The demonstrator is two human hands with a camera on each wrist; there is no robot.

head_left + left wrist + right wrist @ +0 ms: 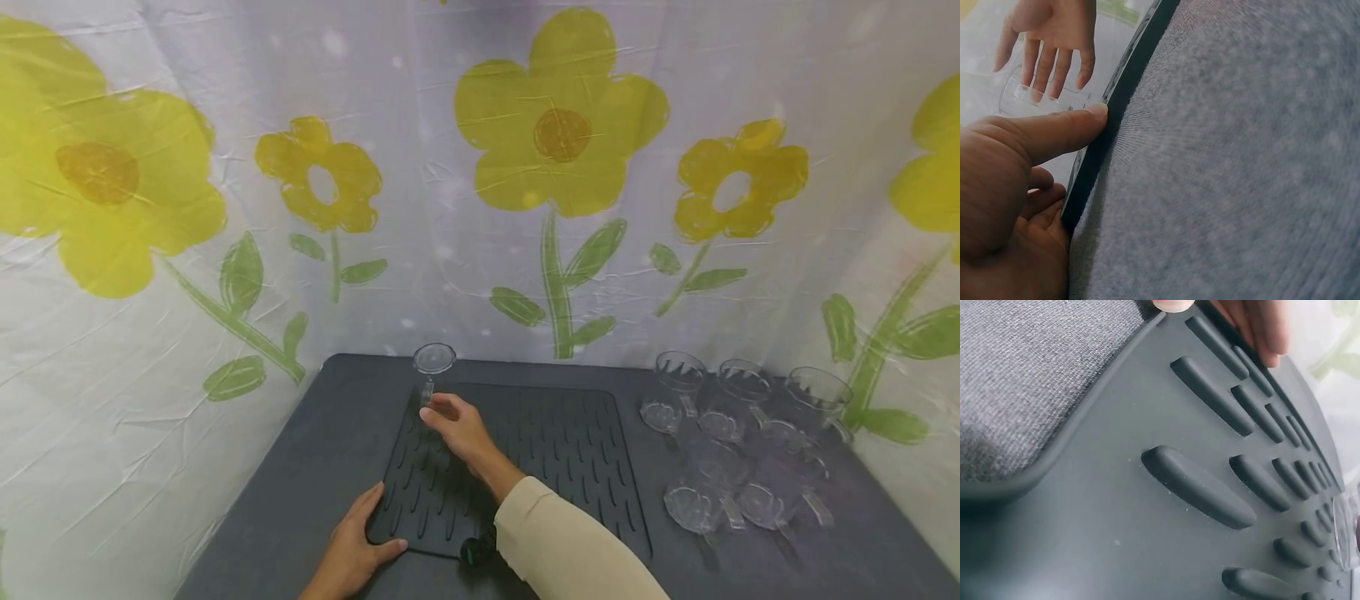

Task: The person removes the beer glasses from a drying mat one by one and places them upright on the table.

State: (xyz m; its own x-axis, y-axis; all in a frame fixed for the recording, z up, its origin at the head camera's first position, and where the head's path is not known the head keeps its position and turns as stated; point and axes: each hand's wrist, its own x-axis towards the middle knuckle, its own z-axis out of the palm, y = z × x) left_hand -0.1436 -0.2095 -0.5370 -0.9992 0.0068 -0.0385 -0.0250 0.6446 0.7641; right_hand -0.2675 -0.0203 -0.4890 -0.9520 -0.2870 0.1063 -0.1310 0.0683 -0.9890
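Note:
My right hand [465, 429] pinches the handle of a clear glass cup [434, 358] at the back left of a dark ribbed mat [540, 467]. The cup's round rim shows beyond the fingertips. In the left wrist view the right hand's fingers overlap the clear cup [1013, 94]. At the mat's front left corner rests my left hand [352, 537], fingers along the left edge and thumb at the front edge. The left thumb [1066, 132] lies straight against the mat's rim in the left wrist view. Part of the cup [1344, 534] shows at the right wrist view's edge.
Several clear glass cups [678, 371] with handles stand grouped on the right of the grey table [285, 500]. A curtain [420, 250] with yellow flowers hangs behind and at both sides. A small dark round device [474, 550] sits by the right sleeve.

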